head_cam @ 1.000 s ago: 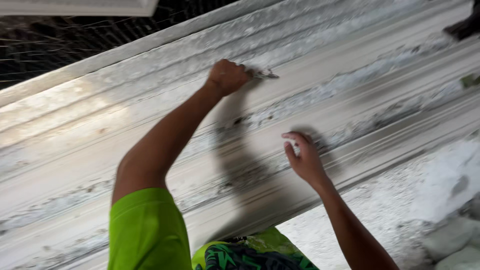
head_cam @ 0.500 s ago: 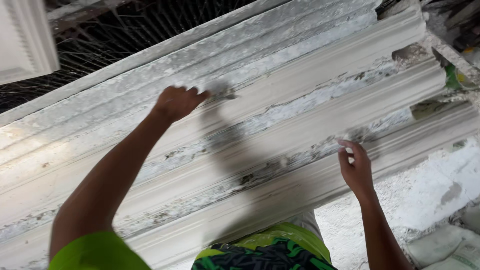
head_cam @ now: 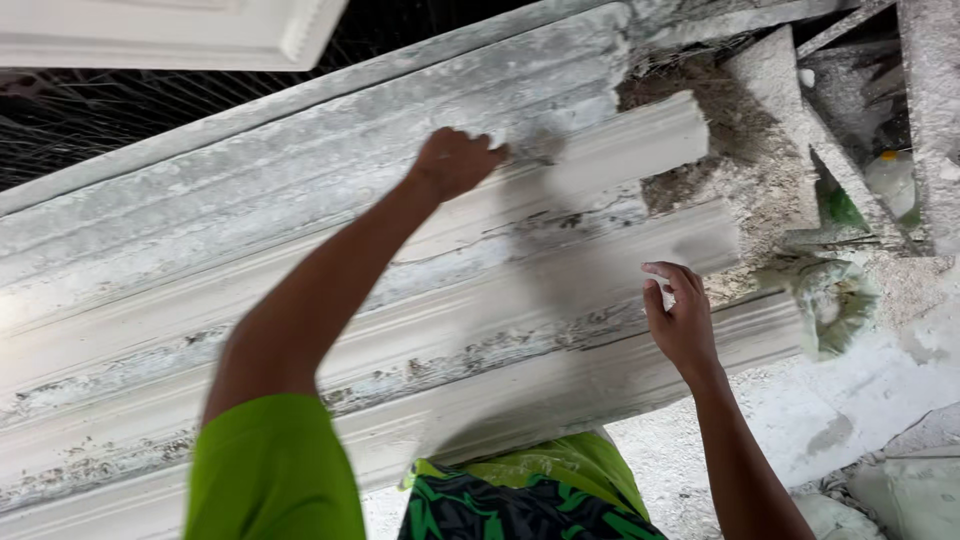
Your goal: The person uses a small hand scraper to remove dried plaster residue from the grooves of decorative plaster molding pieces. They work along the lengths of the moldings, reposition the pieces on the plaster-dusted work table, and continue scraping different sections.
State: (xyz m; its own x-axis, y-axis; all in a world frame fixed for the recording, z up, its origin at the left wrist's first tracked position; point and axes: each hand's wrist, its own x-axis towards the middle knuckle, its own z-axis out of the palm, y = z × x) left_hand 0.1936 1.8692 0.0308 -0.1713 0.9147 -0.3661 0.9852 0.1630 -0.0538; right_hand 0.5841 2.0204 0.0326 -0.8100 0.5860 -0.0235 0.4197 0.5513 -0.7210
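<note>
Left hand (head_cam: 455,160) closed on a small tool (head_cam: 540,152) against the moulding (head_cam: 300,300); right hand (head_cam: 682,318) pinches a white bit. I keep strokes along the ridge, pressure light.

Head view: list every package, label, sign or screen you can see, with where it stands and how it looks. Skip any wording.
No label, sign or screen shows.
Crumpled pale green bag: right of the moulding's end, among white debris, dusted with plaster.
Small green and white container: far right, partly hidden behind a plaster-coated board; its kind is unclear.
</note>
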